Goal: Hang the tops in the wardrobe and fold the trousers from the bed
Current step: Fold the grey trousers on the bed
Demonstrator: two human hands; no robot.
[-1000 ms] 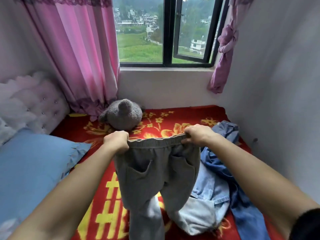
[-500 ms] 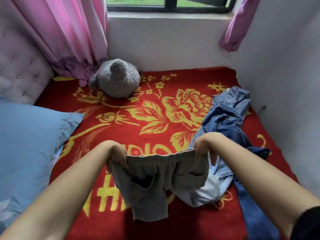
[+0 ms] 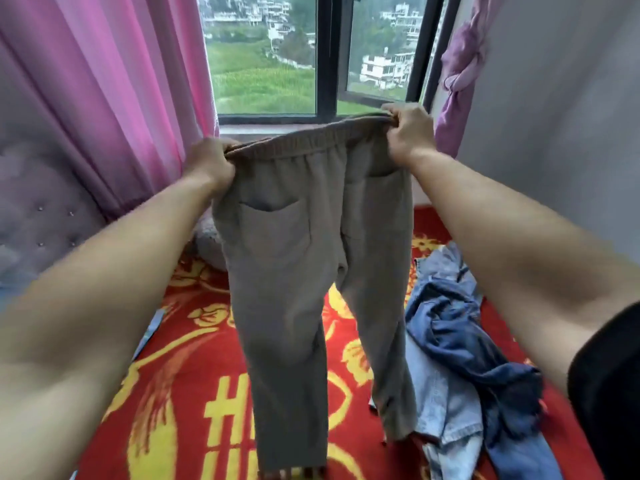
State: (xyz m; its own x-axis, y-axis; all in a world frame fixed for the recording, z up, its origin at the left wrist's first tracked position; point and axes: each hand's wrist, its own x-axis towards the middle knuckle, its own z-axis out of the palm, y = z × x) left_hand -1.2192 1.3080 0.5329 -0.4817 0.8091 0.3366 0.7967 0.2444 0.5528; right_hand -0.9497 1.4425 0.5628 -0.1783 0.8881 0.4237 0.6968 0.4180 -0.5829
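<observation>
Lifting the grey trousers (image 3: 311, 254) clear of the bed is the change. Half a second ago they sagged low over the red blanket (image 3: 194, 410) with the legs crumpled under them. Now they hang at full length in mid-air, both legs dropping straight towards six o'clock and the back pockets facing the camera. Whether the hems touch the blanket cannot be told.

The left hand (image 3: 207, 164) has its fingers curled tight round the nine o'clock end of the waistband (image 3: 308, 140). The right hand (image 3: 408, 133) grips the three o'clock end and is held higher, so the band slopes up towards two o'clock. The view has tipped up as well: the window (image 3: 266, 64) is back at twelve o'clock, and the grey plush toy (image 3: 207, 244) is mostly hidden behind the left trouser leg.

For the task, this looks like the shake-out finished, with the cloth untwisted and spread flat, ready for folding. A likely next move is to bring the two ends of the band together so that leg lies on leg, or to lower the pair flat onto the blanket. The denim heap (image 3: 460, 334) lies at four o'clock, just beside the right trouser leg, and is not yet folded. No wardrobe is in view
</observation>
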